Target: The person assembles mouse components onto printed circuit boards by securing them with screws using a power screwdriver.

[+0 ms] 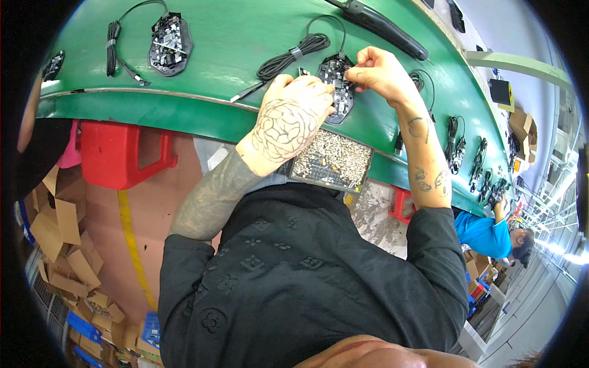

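Note:
An opened black computer mouse (337,83) with bare inner parts lies on the green bench before me, its coiled cable (296,56) running off to the left. My left hand (291,118) rests over the mouse's left side, fingers bent and gripping it. At the mouse's upper right, my right hand (377,75) is closed in a pinch; whatever lies between thumb and forefinger is too small to make out. Just below the bench edge, under the mouse, sits a shallow tray (295,176) full of tiny screws (337,156).
A black electric screwdriver (386,27) lies beyond my right hand. Another opened mouse (170,46) with its cable is at the far left, and several more line the bench at right. A red stool (119,153) and cardboard boxes (61,239) stand left; a person in blue (485,234) sits right.

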`<state>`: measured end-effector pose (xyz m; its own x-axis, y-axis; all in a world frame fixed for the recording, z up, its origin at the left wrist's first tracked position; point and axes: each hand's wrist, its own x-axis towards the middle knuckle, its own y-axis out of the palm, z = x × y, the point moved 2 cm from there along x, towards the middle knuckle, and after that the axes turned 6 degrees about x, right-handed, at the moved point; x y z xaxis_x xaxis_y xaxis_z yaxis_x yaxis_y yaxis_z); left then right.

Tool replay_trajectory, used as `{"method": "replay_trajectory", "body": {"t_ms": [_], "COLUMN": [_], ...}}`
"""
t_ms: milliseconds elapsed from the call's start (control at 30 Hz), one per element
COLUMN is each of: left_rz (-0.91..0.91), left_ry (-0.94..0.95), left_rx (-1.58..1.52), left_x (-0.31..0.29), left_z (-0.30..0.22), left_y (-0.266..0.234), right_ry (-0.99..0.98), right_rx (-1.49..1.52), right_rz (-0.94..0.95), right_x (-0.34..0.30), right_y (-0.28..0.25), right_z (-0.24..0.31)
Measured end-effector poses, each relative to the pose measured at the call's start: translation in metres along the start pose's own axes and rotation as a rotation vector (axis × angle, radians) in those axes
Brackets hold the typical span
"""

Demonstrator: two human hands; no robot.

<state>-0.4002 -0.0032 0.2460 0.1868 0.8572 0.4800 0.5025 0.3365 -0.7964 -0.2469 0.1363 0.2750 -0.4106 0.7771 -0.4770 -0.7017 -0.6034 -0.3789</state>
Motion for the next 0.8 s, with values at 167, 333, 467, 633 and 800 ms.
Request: {"method": "replay_trajectory", "body": {"t_ms": [167, 333, 467, 633, 800], "left_rz": [0.064, 0.163, 0.182, 0.469, 0.081], "left_ry": [-0.019, -0.022, -0.028, -0.117, 0.026], "left_rx": [0.071, 0.098, 0.110, 0.030, 0.023], "left_x": [0.002, 0.006, 0.006, 0.017, 0.021], "left_z": [-0.007, -0.009, -0.006, -0.001, 0.012], "left_y": [-0.004, 0.001, 0.005, 0.002, 0.047], "right_ry": [-0.058, -0.100, -0.093, -0.149, -0.634], "right_rx": [-0.018, -0.088, -0.115, -0.304, -0.492], "right_rz": [-0.013, 0.007, 0.040, 0.050, -0.355], "right_x": [0.000, 0.005, 0.015, 0.014, 0.012], "right_y": [-0.002, -0.024, -0.022, -0.020, -0.056], "right_z": [-0.005, -0.017, -0.023, -0.020, 0.009]}}
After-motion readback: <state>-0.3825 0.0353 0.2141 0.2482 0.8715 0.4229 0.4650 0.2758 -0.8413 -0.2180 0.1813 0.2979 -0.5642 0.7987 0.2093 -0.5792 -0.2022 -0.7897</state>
